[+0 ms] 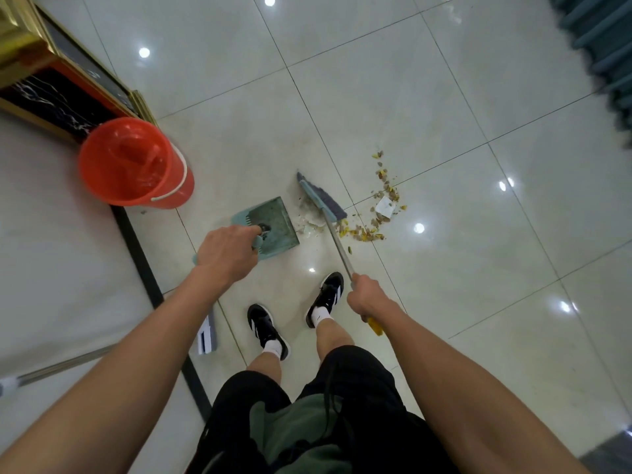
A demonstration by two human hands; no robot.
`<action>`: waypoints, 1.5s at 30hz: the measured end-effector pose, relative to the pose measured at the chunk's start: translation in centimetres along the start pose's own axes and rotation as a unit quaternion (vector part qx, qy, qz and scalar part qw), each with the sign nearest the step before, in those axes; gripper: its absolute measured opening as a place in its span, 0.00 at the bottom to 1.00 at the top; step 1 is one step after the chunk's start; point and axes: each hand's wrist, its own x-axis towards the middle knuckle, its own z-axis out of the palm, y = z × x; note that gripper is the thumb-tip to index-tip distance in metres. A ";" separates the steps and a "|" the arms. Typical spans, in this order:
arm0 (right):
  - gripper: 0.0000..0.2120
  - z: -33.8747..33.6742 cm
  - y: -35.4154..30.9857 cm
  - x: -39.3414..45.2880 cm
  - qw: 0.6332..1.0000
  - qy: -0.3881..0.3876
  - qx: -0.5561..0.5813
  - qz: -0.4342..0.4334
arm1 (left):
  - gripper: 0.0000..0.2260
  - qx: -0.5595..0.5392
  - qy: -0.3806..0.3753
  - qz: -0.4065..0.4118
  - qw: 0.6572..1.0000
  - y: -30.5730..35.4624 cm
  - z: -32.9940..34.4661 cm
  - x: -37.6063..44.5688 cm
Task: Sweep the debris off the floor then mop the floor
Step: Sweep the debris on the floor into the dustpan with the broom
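Note:
My left hand (225, 253) grips the handle of a teal dustpan (273, 222) that lies flat on the tiled floor. My right hand (367, 297) grips the metal handle of a broom; the broom head (321, 198), teal with grey bristles, rests on the floor just right of the pan's mouth. A few pale scraps (309, 229) lie between the pan and the broom. A curved trail of yellow-brown debris (372, 220) with a white paper scrap (385, 206) lies to the right of the broom head.
An orange bucket (133, 162) stands left of the dustpan. A mop head (207, 335) lies by my left foot, its metal pole (65, 366) running off to the left. A gold-trimmed dark cabinet (51, 83) fills the top left corner. Teal upholstery (602, 39) is at the top right.

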 end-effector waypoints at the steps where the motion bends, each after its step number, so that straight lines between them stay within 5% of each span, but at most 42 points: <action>1: 0.24 0.7 -0.1 -0.3 1.000 -0.001 0.008 0.001 | 0.07 -0.002 -0.001 0.007 1.000 -0.2 0.1 -0.1; 14: 0.25 2.9 0.4 -2.6 0.995 0.094 0.038 -0.004 | 0.08 -0.023 0.008 0.009 1.000 -2.8 -1.0 0.1; 23: 0.28 -3.2 1.6 0.6 0.989 0.144 -0.028 0.002 | 0.09 -0.016 -0.007 0.003 1.000 -0.5 -2.9 2.0; 31: 0.22 -11.5 4.2 5.8 0.978 0.193 -0.080 0.016 | 0.08 0.002 -0.026 -0.011 1.000 2.2 -4.1 4.9; 45: 0.16 -19.4 3.6 12.0 0.987 0.141 0.062 0.049 | 0.05 0.051 -0.046 -0.007 0.998 8.8 -5.4 8.6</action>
